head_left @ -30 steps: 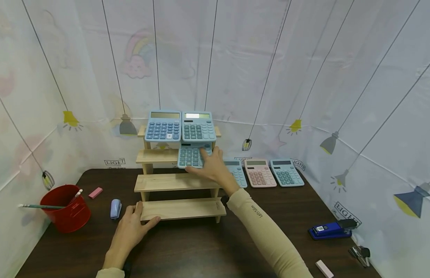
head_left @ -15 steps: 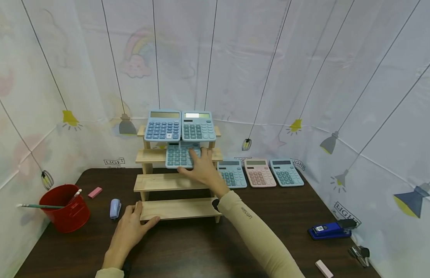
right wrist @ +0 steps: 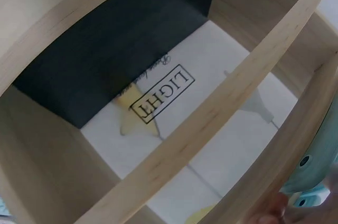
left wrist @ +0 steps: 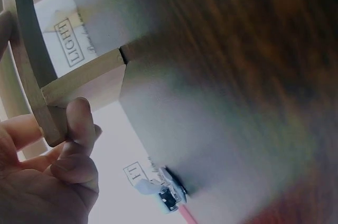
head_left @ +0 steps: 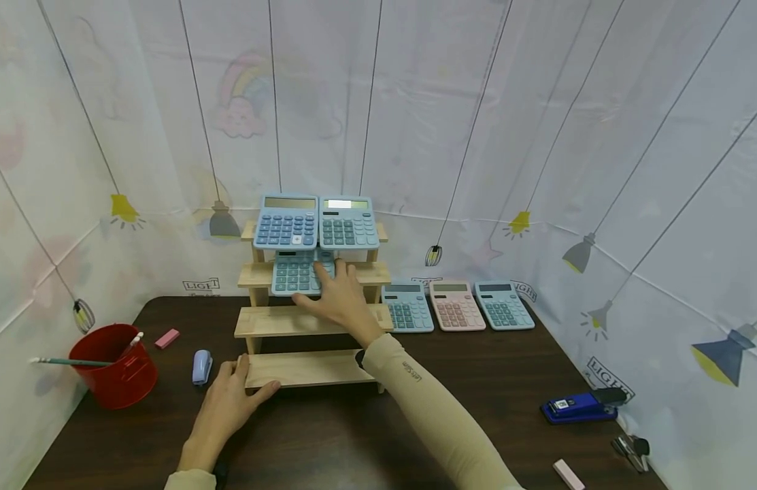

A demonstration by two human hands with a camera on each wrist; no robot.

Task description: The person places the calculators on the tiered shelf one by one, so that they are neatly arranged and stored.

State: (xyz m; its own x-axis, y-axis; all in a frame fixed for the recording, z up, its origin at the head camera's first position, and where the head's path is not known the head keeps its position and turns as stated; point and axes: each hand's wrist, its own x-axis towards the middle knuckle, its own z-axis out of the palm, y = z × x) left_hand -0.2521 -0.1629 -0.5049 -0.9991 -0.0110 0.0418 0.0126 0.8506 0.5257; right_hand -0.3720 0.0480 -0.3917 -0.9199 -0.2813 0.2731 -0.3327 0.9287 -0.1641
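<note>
My right hand (head_left: 341,299) grips a light blue calculator (head_left: 292,275) by its right side and lower edge, on the second shelf from the top of a wooden tiered stand (head_left: 311,367). Calculator and hand overlap, so its right part is hidden. Directly above, on the top shelf, a blue calculator (head_left: 286,221) and a light blue-green one (head_left: 349,223) lean side by side. My left hand (head_left: 228,401) holds the left end of the bottom shelf; in the left wrist view its fingers (left wrist: 79,123) curl round the wooden corner.
Right of the stand lie a blue calculator (head_left: 409,308), a pink one (head_left: 458,306) and another blue one (head_left: 505,305). A red bucket (head_left: 113,371) with pencils, a small stapler (head_left: 202,367) and a pink eraser (head_left: 167,338) stand left. A blue stapler (head_left: 580,407) is at right.
My right hand has slid the light blue calculator leftward along the second shelf, baring the shelf's right part. The left hand stays on the bottom shelf's end.
</note>
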